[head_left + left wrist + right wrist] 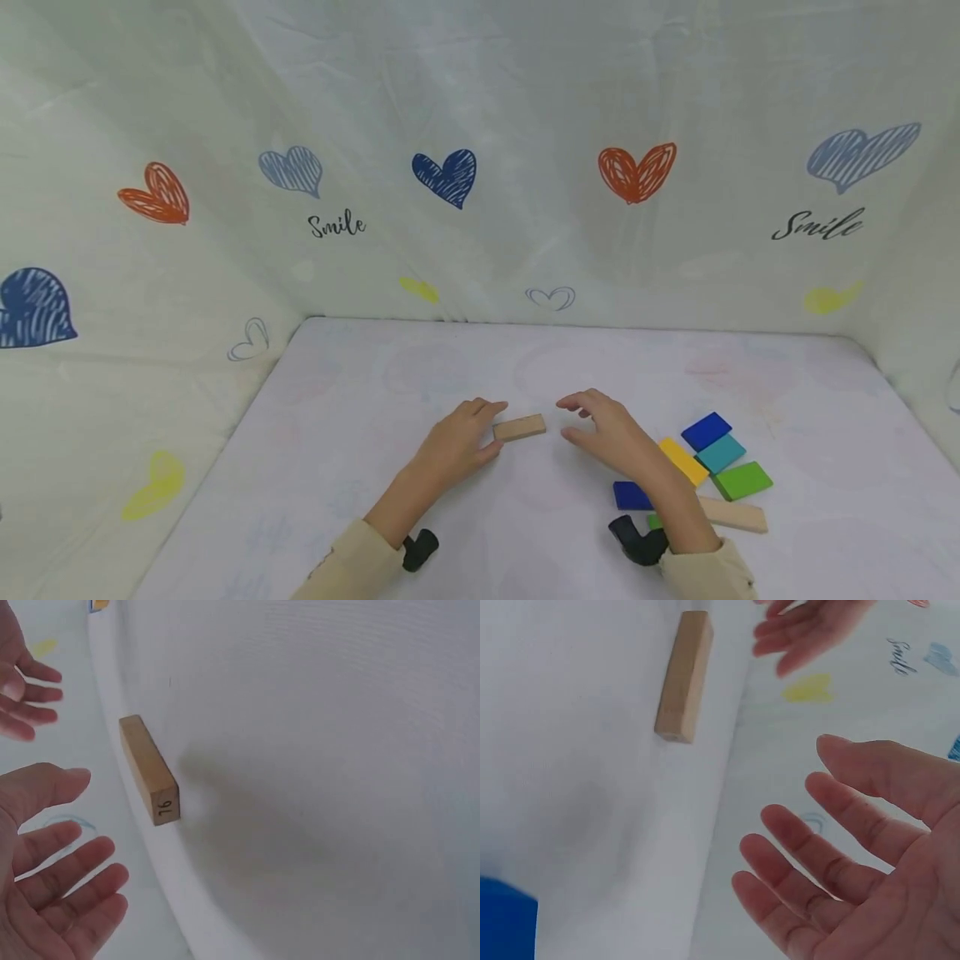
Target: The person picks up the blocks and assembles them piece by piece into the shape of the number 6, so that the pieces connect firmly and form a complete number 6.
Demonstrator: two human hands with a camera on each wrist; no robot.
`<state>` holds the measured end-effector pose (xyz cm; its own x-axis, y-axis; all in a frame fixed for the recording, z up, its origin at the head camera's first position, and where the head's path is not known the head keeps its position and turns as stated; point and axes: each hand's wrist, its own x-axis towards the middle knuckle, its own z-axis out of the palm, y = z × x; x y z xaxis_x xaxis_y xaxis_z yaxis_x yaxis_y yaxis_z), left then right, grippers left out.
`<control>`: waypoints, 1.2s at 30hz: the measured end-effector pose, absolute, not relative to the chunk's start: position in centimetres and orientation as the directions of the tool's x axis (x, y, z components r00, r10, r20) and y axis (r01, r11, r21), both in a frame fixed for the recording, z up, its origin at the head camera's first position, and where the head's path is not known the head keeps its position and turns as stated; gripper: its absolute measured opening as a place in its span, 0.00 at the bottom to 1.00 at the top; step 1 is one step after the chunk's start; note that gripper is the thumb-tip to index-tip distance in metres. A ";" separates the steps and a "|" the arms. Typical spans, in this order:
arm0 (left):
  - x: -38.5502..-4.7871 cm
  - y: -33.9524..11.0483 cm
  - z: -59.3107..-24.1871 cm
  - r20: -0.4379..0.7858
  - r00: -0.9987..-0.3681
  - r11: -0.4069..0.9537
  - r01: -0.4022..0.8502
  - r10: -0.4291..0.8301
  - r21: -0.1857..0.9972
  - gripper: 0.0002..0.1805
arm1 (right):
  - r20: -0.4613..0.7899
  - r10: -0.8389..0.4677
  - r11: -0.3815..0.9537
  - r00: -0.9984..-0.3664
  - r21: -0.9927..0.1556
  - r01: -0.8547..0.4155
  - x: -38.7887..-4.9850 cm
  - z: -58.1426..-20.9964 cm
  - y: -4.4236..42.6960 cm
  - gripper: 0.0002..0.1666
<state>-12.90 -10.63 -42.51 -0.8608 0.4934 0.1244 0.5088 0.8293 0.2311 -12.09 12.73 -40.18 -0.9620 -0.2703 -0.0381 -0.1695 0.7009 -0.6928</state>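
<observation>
A plain wooden block [520,428] lies flat on the white table between the two hands. One end, seen in the left wrist view, carries the number 76 on the block [154,772]. Just left of it is my left hand [459,442], thumb and fingers spread apart around the near end without gripping it. My right hand [611,433] hovers a short way to the right, its fingers loosely bent and holding nothing. The right wrist view shows the same block [684,679] apart from the right hand [862,862].
Right of the right forearm lie several coloured blocks: dark blue [707,432], teal [722,453], green [742,481] and yellow [684,461]. A longer wooden block [735,515] and another blue block [632,496] sit nearer. A cloth wall [510,250] with printed hearts borders the table [360,392].
</observation>
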 end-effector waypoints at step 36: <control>-15.9 -7.7 -44.7 -0.045 -0.958 0.829 0.221 0.284 0.514 0.11 | -0.184 -0.117 0.775 -0.976 -0.632 0.026 -6.4 -43.1 18.6 0.24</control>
<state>-15.93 -7.66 -44.66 -0.9578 0.2839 -0.0450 0.2215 0.8287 0.5139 -6.45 18.63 -43.14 -0.9759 -0.1175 -0.1840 0.0259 0.7747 -0.6318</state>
